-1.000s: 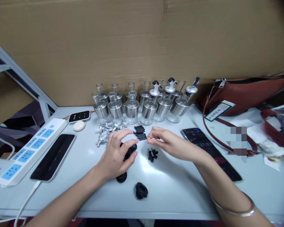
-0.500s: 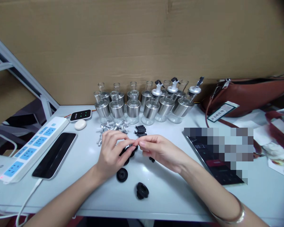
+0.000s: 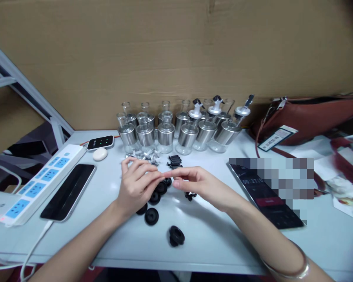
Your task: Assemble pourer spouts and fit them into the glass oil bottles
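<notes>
My left hand (image 3: 137,181) hovers over the table with its fingers and thumb pressed together. Whatever it pinches, if anything, is hidden. From the other side, the outstretched index finger of my right hand (image 3: 204,186) meets the left fingertips; its thumb is apart from that finger and nothing shows between them. Below the hands lie several round black rubber stoppers (image 3: 151,216), and one black stopper (image 3: 177,235) rests on its side nearer the table edge. Silvery spout pieces (image 3: 148,156) are heaped behind my left hand. Slim black plastic pieces (image 3: 174,160) and smaller black bits (image 3: 190,196) lie close by.
Glass bottles with steel sleeves (image 3: 166,137) stand in rows at the back, some with pourers fitted. On the left are a power strip (image 3: 73,152), a phone (image 3: 69,192) and a white round case (image 3: 100,154). A tablet (image 3: 270,213) and brown bag (image 3: 320,121) occupy the right.
My right thumb has parted from its index finger, which has straightened toward the left fingertips. My left hand has shifted slightly left and its fingers have drawn together, uncovering more stoppers.
</notes>
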`<state>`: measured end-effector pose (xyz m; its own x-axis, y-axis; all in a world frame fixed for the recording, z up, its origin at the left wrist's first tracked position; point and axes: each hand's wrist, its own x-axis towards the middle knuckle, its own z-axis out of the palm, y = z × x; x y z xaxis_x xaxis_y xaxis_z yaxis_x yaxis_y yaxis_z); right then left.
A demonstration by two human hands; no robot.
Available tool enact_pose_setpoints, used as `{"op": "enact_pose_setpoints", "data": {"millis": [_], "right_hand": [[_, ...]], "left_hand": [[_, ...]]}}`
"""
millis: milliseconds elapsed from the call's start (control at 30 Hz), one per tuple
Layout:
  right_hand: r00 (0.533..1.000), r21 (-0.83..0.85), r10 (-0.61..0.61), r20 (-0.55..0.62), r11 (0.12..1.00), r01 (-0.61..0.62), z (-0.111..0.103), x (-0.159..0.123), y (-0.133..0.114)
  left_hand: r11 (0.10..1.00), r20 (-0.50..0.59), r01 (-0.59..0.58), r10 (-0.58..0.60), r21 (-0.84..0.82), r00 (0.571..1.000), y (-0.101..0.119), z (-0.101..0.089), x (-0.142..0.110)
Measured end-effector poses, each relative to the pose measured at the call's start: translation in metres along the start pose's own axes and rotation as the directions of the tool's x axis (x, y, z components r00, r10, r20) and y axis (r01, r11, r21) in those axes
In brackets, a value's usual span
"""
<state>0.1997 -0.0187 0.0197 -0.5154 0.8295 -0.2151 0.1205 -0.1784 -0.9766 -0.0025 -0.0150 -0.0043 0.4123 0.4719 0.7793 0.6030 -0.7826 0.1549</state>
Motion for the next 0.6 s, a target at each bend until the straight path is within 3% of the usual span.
{"op": "enact_pose_setpoints", "data": {"millis": [67, 133, 267, 400, 600], "right_hand": [[0.998, -0.195, -0.041, 0.051, 0.979, 0.05, 0.0, -0.002, -0.002], [0.982, -0.391, -0.06, 0.177, 0.912, 0.127, 0.002, -0.006, -0.004], [0.894, -0.601, 0.074, 0.442, 0.764, 0.234, 0.008, -0.013, -0.001], [0.894, -0.695, 0.148, 0.423, 0.686, 0.216, 0.015, -0.016, 0.004], [0.935, -0.669, 0.046, 0.35, 0.712, 0.216, 0.02, -0.016, 0.003]], "left_hand": [[1.0, 0.018, 0.024, -0.024, 0.017, 1.0, -0.003, -0.001, 0.001], [0.998, 0.032, 0.051, -0.052, 0.036, 0.998, -0.007, -0.002, 0.003], [0.985, 0.03, 0.13, -0.134, 0.11, 0.99, -0.021, -0.007, 0.005], [0.947, -0.055, 0.262, -0.256, 0.187, 0.965, -0.04, -0.012, 0.006], [0.895, -0.16, 0.376, -0.346, 0.24, 0.925, -0.061, -0.018, 0.006]]}}
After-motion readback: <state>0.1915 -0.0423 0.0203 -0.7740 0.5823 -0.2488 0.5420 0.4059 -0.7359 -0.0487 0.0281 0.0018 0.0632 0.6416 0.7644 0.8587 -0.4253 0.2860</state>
